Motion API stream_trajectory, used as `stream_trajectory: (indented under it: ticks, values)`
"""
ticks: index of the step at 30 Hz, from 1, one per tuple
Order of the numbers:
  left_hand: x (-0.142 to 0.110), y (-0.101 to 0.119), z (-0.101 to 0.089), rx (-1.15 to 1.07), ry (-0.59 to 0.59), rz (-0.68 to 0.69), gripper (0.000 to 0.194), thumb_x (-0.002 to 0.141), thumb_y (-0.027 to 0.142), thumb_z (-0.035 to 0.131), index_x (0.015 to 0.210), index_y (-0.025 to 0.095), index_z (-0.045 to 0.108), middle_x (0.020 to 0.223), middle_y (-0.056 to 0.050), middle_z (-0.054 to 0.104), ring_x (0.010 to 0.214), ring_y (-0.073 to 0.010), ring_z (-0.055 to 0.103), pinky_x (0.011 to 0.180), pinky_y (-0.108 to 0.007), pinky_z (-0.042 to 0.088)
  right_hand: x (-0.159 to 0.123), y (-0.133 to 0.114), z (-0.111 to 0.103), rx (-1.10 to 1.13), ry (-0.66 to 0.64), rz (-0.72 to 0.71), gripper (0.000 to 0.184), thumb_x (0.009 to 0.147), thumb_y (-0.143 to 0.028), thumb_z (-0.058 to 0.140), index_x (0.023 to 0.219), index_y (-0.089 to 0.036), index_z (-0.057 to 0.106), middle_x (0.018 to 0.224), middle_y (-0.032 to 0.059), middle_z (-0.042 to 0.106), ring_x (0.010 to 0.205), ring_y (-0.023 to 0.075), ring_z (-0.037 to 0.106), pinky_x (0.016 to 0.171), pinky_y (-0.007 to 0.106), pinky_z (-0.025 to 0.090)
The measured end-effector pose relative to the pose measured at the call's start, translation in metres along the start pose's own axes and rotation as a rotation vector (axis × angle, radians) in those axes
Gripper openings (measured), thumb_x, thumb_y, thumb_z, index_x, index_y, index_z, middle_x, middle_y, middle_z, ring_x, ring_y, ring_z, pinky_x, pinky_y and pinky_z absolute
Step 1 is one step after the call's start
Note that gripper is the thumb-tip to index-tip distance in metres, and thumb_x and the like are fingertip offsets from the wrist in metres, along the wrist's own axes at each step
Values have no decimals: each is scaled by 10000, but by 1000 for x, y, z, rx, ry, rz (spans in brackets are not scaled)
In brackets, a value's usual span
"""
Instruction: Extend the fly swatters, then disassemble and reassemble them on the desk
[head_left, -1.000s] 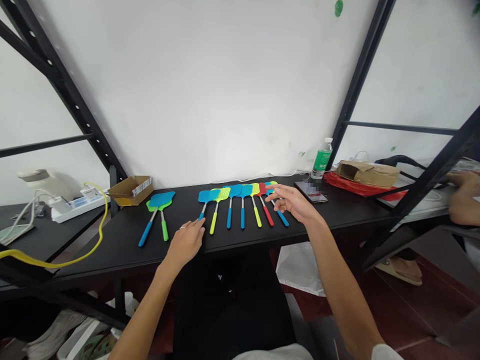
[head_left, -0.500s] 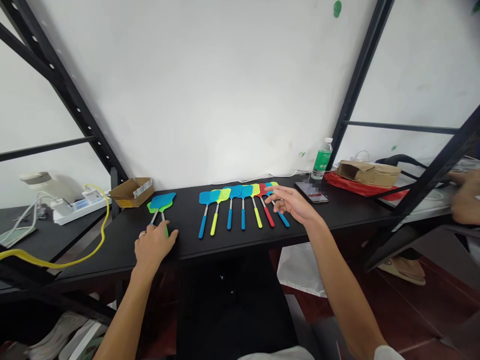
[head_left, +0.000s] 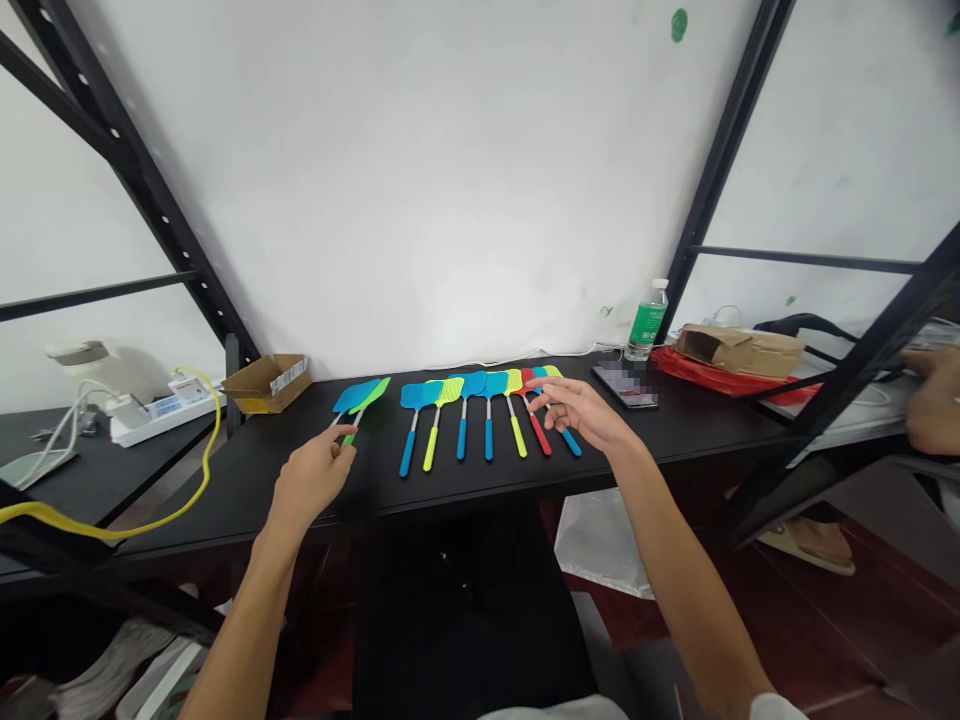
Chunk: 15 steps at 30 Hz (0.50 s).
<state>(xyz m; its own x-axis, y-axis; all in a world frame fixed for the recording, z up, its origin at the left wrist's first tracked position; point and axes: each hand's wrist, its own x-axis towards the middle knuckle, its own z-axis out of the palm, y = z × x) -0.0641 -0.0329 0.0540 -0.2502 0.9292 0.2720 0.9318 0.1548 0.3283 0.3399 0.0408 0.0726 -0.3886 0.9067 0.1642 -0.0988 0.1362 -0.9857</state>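
Observation:
My left hand (head_left: 311,476) grips the handles of a blue fly swatter (head_left: 355,396) and a green fly swatter (head_left: 372,395), whose mesh heads lie close together and point to the right. Several more plastic fly swatters (head_left: 465,400) lie side by side on the black table (head_left: 225,490), their heads to the back and their blue, yellow or red handles toward me. My right hand (head_left: 583,412) stays open, fingers apart, over the right end of the row, nearest the red-handled swatter (head_left: 537,435) and a blue-handled swatter (head_left: 568,441).
Right of the row lie a phone (head_left: 626,386) and a green-labelled water bottle (head_left: 646,322). A cardboard box (head_left: 267,384) and a power strip (head_left: 161,406) with a yellow cable (head_left: 202,470) sit left. A black shelf post (head_left: 862,385) stands right, with another person's hand (head_left: 934,402) beyond it.
My left hand has taken the blue and green swatters from their place on the table and carried them right, turning their heads rightward. My right hand has barely moved.

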Motion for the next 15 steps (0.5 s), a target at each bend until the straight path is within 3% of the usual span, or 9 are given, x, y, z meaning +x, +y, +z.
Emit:
stream_trajectory:
  ticks: [7, 15]
  values:
    - [-13, 24, -21, -232, 188, 38, 428, 870, 256, 379, 1184, 229, 669, 767, -33, 675, 607, -195, 575, 584, -274, 382, 3, 6, 1, -1, -1, 7, 388, 859, -469, 671, 1140, -204, 704, 959, 102, 747, 582, 106, 638, 461, 184, 445]
    - [-30, 60, -22, -687, 144, 223, 402, 957, 397, 426, 1256, 213, 621, 757, -23, 565, 752, -186, 573, 630, -257, 430, 7, 10, 5, 24, 2, 40, 408, 869, -496, 655, 1124, -182, 706, 966, 119, 748, 572, 109, 632, 444, 183, 445]
